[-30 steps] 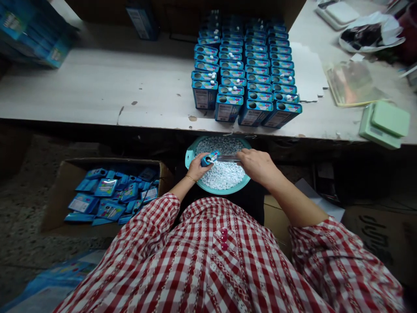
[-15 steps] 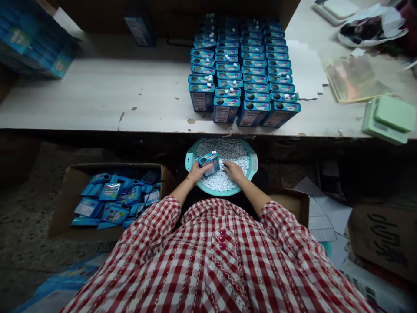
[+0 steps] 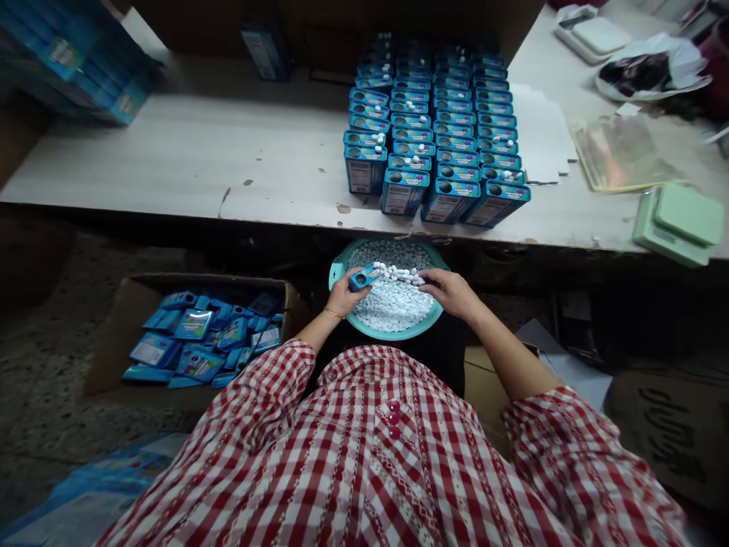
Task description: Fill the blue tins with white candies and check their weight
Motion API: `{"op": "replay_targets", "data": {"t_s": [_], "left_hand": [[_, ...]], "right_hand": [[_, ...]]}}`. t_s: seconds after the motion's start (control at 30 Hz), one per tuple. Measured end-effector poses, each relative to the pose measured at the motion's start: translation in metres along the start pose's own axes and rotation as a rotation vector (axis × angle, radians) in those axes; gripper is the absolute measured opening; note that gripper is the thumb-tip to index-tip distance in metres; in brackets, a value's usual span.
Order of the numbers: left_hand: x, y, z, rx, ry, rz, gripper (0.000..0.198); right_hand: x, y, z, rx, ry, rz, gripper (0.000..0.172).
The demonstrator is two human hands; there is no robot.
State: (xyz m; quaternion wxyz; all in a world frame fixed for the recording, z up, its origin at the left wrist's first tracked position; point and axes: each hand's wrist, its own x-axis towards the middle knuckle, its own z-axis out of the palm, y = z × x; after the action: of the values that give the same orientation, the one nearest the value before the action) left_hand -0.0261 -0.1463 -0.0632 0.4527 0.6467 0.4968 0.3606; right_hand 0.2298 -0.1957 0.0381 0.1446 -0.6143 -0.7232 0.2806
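Observation:
My left hand (image 3: 346, 295) grips a small blue candy box (image 3: 364, 278), tilted over the left side of a turquoise basin (image 3: 392, 334). A dark round opening shows on the box's top. White candies (image 3: 392, 304) fill the basin. My right hand (image 3: 452, 294) is over the basin's right side, fingers closed together. From its fingertips a raised heaped row of white candies (image 3: 399, 272) runs left to the box. Whatever bears this row is hidden under the candies.
Rows of blue candy boxes (image 3: 449, 144) stand upright on the white table (image 3: 187, 152), some with candies on top. A cardboard carton (image 3: 108, 357) of blue boxes lies at left. A green scale (image 3: 677, 224) sits at right, near a stack of wrapped boxes (image 3: 74, 68) far left.
My right hand has risen from the candies and moved right, with a row of candies now at its fingertips. The box in my left hand has tilted.

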Motion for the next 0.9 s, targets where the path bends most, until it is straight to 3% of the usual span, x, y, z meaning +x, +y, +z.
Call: {"op": "replay_targets", "data": {"t_s": [0.17, 0.33, 0.57, 0.63, 0.73, 0.8, 0.9], "left_hand": [[0.002, 0.002, 0.011, 0.056, -0.047, 0.058, 0.043], [0.0, 0.005, 0.009, 0.134, -0.064, 0.08, 0.042], [0.001, 0.006, 0.01, 0.099, -0.072, 0.092, 0.039], [0.001, 0.003, 0.01, 0.052, -0.055, 0.087, 0.04], [0.0, -0.003, 0.008, -0.023, 0.015, 0.001, 0.044], [0.0, -0.008, 0.008, -0.06, 0.069, -0.109, 0.048], [0.0, -0.017, 0.013, -0.172, 0.08, -0.308, 0.049]], "right_hand": [[0.007, -0.05, -0.027, -0.345, -0.17, 0.036, 0.029], [0.014, -0.079, -0.028, -0.603, -0.282, 0.025, 0.025], [0.017, -0.106, -0.03, -0.713, -0.307, -0.059, 0.026], [0.013, -0.099, -0.034, -0.714, -0.293, -0.047, 0.026], [0.004, -0.065, -0.033, -0.706, -0.278, 0.049, 0.023], [0.0, -0.033, -0.019, -0.687, -0.29, 0.158, 0.024], [0.003, 0.001, 0.024, -0.553, -0.34, 0.27, 0.026]]}}
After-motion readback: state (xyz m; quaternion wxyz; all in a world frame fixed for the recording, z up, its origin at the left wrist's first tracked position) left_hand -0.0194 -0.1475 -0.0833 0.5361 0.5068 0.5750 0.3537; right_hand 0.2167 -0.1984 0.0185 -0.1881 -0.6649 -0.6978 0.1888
